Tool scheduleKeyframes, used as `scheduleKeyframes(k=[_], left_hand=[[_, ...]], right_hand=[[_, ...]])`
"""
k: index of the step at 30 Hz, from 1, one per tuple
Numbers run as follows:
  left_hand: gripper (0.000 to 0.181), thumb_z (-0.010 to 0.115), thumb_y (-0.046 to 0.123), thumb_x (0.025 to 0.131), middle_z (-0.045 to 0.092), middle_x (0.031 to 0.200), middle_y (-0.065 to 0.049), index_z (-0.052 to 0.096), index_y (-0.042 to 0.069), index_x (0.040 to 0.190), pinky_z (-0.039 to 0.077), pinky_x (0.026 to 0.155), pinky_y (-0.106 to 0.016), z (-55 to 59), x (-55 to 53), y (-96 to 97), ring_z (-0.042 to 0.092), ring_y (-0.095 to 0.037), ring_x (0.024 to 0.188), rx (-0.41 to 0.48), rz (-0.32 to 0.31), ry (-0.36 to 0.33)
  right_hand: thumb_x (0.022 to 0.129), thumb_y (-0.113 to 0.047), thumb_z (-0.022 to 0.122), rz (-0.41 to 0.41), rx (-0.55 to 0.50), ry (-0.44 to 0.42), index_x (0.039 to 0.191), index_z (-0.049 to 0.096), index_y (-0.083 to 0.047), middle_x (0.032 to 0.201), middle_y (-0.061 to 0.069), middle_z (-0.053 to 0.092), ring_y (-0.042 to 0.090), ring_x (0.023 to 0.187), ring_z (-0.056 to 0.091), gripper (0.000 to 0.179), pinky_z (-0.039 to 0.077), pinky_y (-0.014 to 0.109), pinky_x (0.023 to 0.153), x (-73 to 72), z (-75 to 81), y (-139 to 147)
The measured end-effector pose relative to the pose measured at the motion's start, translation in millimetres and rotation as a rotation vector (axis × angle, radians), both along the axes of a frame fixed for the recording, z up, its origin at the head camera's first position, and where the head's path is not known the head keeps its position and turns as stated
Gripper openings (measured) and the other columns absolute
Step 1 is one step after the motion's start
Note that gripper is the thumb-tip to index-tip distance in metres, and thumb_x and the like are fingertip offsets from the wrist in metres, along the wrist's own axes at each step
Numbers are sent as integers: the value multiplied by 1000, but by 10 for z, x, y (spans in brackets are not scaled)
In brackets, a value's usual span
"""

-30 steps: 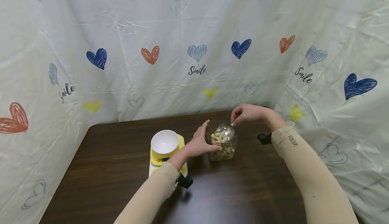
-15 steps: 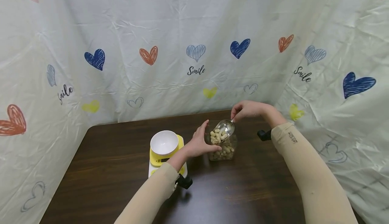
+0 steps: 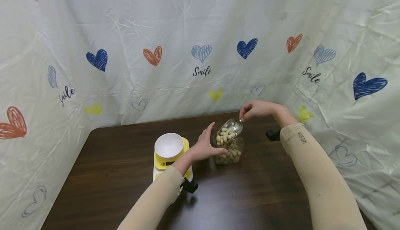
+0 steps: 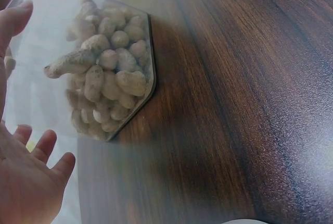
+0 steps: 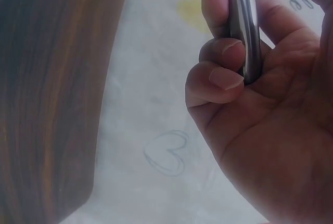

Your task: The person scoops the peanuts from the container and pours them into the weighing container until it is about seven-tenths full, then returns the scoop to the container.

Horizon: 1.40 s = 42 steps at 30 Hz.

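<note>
My right hand [image 3: 257,109] grips the metal handle [image 5: 244,31] of a scoop [image 3: 235,126], fingers curled round it in the right wrist view. Peanuts in their shells [image 3: 225,135] lie in the scoop, which is tilted with its mouth down to the left over a clear square container [image 3: 227,161]. More peanuts [image 4: 106,78] fill the lower part of that container. My left hand [image 3: 203,149] holds the container from the left, thumb along the near side and fingers at the far side.
Left of the container, a white bowl [image 3: 169,146] stands on a yellow and white kitchen scale [image 3: 158,163], partly behind the left forearm. The dark wooden table [image 3: 118,174] ends at a heart-printed curtain [image 3: 175,25] at the back and sides.
The right hand has raised the scoop a little up out of the container, and the peanuts in it show more fully. The left hand and the container have stayed in place.
</note>
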State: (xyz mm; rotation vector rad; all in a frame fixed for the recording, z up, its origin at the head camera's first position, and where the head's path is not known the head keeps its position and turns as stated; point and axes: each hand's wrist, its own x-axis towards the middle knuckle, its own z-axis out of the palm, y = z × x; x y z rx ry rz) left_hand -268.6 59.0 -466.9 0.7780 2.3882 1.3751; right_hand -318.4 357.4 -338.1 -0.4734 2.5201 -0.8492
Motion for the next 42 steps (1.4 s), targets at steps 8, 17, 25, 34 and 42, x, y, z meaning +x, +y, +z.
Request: scheduleKeyframes(k=[8, 17, 25, 34, 42], left_hand=[[120, 86, 51, 78, 23, 165, -2, 3, 43, 163, 35, 109, -57, 2, -4, -4, 34, -32, 143, 0, 4, 4], [120, 86, 57, 75, 22, 165, 1, 3, 46, 162, 35, 110, -57, -22, -27, 13, 33, -30, 143, -5, 7, 7], [120, 86, 54, 77, 20, 166, 1, 1, 46, 162, 35, 110, -57, -10, -11, -1, 31, -30, 145, -7, 4, -7], [121, 85, 56, 76, 19, 166, -1, 1, 45, 162, 35, 110, -56, -10, -10, 4, 32, -30, 145, -8, 5, -2], [128, 85, 59, 75, 11, 170, -2, -8, 43, 162, 27, 115, -58, 29, 10, -9, 12, -34, 154, -35, -2, -4]], right_hand=[[94, -23, 73, 0, -16, -3, 104, 73, -9, 100, 6, 65, 24, 86, 49, 17, 39, 37, 74, -3, -16, 51], [95, -24, 72, -25, -35, -8, 106, 72, -7, 98, 8, 63, 18, 78, 48, 20, 40, 34, 69, 34, -4, 157], [96, -25, 71, -34, -60, -19, 108, 72, -8, 94, 5, 61, 19, 72, 46, 21, 40, 34, 65, 63, -26, 182], [95, -23, 72, -64, -77, -48, 108, 71, -5, 93, 7, 60, 20, 71, 45, 22, 39, 32, 63, 62, -41, 188], [96, -24, 72, -74, -88, -52, 108, 72, -6, 90, 5, 60, 23, 71, 44, 21, 39, 32, 61, 72, -53, 211]])
